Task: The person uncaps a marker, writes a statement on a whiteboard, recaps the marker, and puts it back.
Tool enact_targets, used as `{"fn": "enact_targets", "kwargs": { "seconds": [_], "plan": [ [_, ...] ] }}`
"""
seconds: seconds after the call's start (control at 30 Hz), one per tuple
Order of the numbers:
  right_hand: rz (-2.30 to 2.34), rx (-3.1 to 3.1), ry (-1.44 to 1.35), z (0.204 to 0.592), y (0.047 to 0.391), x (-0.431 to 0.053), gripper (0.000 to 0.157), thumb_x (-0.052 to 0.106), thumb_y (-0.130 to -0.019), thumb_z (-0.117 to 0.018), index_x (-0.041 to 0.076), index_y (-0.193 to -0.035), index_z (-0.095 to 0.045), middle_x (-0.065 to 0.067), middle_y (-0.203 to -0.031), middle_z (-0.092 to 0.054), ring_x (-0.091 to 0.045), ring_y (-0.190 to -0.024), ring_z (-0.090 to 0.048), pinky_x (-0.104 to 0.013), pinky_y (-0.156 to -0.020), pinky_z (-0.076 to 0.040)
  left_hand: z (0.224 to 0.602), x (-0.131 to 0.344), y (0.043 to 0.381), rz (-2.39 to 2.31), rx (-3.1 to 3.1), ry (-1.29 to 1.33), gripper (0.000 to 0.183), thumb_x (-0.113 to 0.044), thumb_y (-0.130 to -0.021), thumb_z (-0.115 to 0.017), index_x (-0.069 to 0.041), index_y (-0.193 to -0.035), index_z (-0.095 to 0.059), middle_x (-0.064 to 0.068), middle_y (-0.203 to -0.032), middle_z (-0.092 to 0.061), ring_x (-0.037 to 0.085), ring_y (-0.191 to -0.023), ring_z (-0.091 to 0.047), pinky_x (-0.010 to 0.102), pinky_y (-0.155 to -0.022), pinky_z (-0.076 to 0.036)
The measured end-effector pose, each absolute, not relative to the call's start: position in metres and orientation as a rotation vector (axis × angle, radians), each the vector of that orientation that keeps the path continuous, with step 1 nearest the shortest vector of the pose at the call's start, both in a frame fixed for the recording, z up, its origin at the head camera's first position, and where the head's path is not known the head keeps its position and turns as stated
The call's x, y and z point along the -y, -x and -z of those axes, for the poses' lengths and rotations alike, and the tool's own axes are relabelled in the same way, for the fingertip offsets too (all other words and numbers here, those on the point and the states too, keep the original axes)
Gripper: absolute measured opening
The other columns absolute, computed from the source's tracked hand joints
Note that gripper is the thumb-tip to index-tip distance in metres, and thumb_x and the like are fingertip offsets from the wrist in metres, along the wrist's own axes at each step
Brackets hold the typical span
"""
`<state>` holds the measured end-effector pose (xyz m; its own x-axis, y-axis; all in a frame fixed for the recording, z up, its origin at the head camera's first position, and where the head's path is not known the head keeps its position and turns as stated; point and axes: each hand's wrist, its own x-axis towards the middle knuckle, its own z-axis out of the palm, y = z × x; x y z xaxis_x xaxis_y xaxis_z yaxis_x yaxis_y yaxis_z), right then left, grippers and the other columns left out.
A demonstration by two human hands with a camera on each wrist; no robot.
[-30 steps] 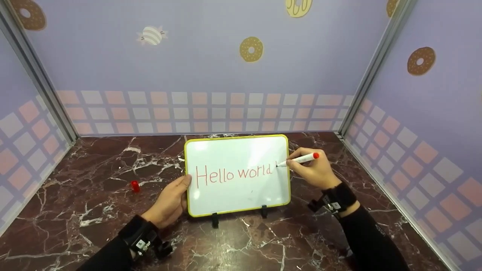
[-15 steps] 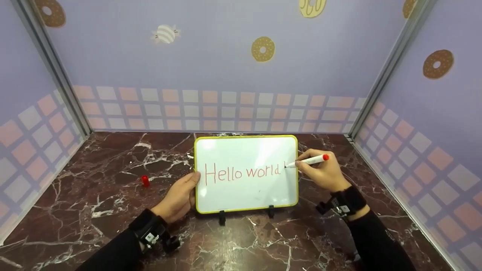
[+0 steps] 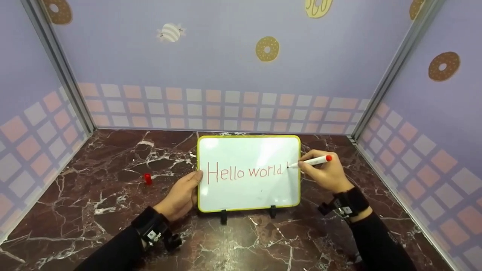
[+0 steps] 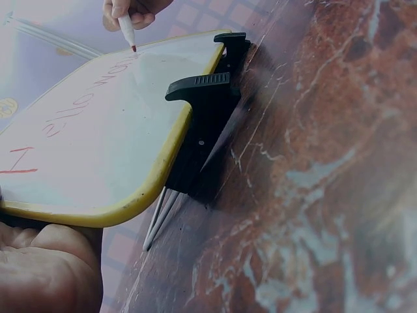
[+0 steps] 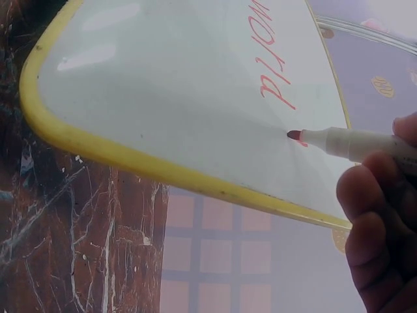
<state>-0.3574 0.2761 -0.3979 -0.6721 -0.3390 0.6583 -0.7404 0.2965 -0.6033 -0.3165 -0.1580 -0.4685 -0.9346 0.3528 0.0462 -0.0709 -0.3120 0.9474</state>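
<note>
A yellow-framed whiteboard (image 3: 241, 195) leans upright on a stand with black clips (image 4: 202, 117) under its lower edge. "Hello world" is written across it in red, followed by a short upright stroke. My left hand (image 3: 180, 194) grips the board's left edge, thumb on the front and the other fingers behind, mostly hidden. My right hand (image 3: 327, 174) pinches a white marker (image 3: 316, 160) with a red end. In the right wrist view the marker's dark red tip (image 5: 295, 135) is right at the board's surface, just past the "d", over the red stroke.
A red marker cap (image 3: 148, 178) stands on the dark red marbled table (image 3: 113, 226), left of the board. Behind rises a lilac wall (image 3: 211, 60) with pink and white squares; side walls close off left and right. Thin stand legs (image 4: 156, 225) show behind the board.
The head view has shifted, so the whole scene sits further right. The marker tip has stayed near the stroke after "world", and the left hand keeps its grip on the board.
</note>
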Motion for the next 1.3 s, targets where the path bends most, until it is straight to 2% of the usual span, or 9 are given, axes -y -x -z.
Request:
{"fn": "enact_targets", "kwargs": {
  "seconds": [0.13,0.27,0.5,0.73,0.9,1.13,1.3],
  "plan": [
    [-1.352,2.174,-0.966,0.3985,0.3578,-0.2761,0.016,-0.012,-0.095,-0.078,0.003,-0.092,-0.081,-0.015,-0.071,-0.072,-0.012,-0.052,-0.064,-0.021,-0.047,-0.054,0.4683,0.1576,0.3162,-2.323,-1.657,-0.350,0.061,-0.035,-0.124,-0.037,0.011,-0.164,-0.033,0.025,-0.148,-0.065,0.030,-0.127,-0.072,0.052,-0.106,-0.062],
    [-1.356,2.170,-0.954,0.3985,0.3571,-0.2758,0.015,-0.012,-0.094,-0.079,0.002,-0.091,-0.081,-0.012,-0.071,-0.072,-0.015,-0.050,-0.063,-0.021,-0.047,-0.052,0.4683,0.1571,0.3165,-2.329,-1.665,-0.336,0.061,-0.035,-0.124,-0.037,0.011,-0.164,-0.033,0.025,-0.148,-0.065,0.029,-0.127,-0.072,0.051,-0.105,-0.062],
    [-1.357,2.162,-0.963,0.3994,0.3582,-0.2767,0.013,-0.012,-0.093,-0.079,0.000,-0.091,-0.080,-0.009,-0.071,-0.072,-0.012,-0.051,-0.061,-0.020,-0.047,-0.051,0.4689,0.1569,0.3176,-2.336,-1.660,-0.336,0.061,-0.035,-0.124,-0.038,0.011,-0.164,-0.034,0.025,-0.149,-0.065,0.029,-0.127,-0.072,0.051,-0.106,-0.062],
    [-1.318,2.178,-0.972,0.3985,0.3580,-0.2771,0.021,-0.012,-0.094,-0.080,0.009,-0.092,-0.083,-0.001,-0.071,-0.072,-0.011,-0.049,-0.057,-0.020,-0.045,-0.047,0.4701,0.1572,0.3182,-2.340,-1.659,-0.334,0.062,-0.035,-0.124,-0.039,0.011,-0.164,-0.034,0.025,-0.149,-0.065,0.029,-0.127,-0.072,0.051,-0.106,-0.062],
    [-1.292,2.184,-0.977,0.3989,0.3576,-0.2768,0.017,-0.011,-0.093,-0.080,0.006,-0.092,-0.082,-0.001,-0.071,-0.072,-0.009,-0.049,-0.056,-0.019,-0.045,-0.045,0.4700,0.1568,0.3179,-2.336,-1.663,-0.337,0.061,-0.035,-0.124,-0.039,0.012,-0.163,-0.035,0.026,-0.149,-0.065,0.030,-0.127,-0.072,0.052,-0.105,-0.062],
    [-1.314,2.191,-1.000,0.3987,0.3572,-0.2765,0.017,-0.011,-0.094,-0.081,0.005,-0.091,-0.081,-0.005,-0.071,-0.072,-0.015,-0.051,-0.061,-0.019,-0.047,-0.050,0.4698,0.1568,0.3179,-2.324,-1.677,-0.331,0.061,-0.035,-0.124,-0.039,0.010,-0.164,-0.035,0.023,-0.147,-0.066,0.030,-0.125,-0.073,0.051,-0.105,-0.063],
    [-1.315,2.195,-1.004,0.3993,0.3587,-0.2777,0.020,-0.012,-0.093,-0.080,0.007,-0.089,-0.081,-0.003,-0.069,-0.070,-0.008,-0.050,-0.055,-0.018,-0.045,-0.044,0.4699,0.1570,0.3177,-2.326,-1.670,-0.330,0.062,-0.037,-0.124,-0.039,0.010,-0.164,-0.035,0.023,-0.146,-0.067,0.029,-0.124,-0.073,0.051,-0.104,-0.063]
  ]
}}
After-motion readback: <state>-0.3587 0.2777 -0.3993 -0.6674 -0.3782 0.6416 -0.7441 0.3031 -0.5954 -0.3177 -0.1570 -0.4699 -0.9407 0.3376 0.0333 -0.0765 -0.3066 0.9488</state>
